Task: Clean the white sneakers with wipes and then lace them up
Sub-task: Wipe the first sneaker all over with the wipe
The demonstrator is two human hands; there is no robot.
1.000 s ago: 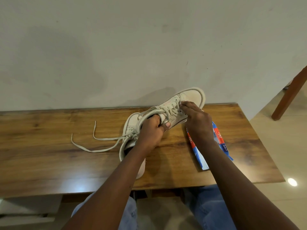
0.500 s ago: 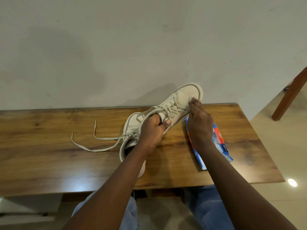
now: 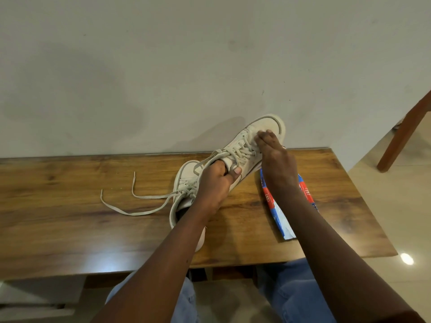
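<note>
My left hand grips a white sneaker by its collar and tongue and holds it tilted, toe up and to the right, above the wooden table. The fingertips of my right hand press on its toe box, just past the laces, with a small pale wad that looks like a wipe under them. The second white sneaker lies on the table beneath my left arm. Its loose lace trails to the left.
A blue and red wipes pack lies on the table under my right forearm. The wall stands right behind the table. A wooden chair leg rises at the far right over a tiled floor. My knees in jeans sit below the front edge.
The held sneaker has tipped higher, toe up. My right hand has slid from the laces up onto the toe box. My left hand keeps its grip.
</note>
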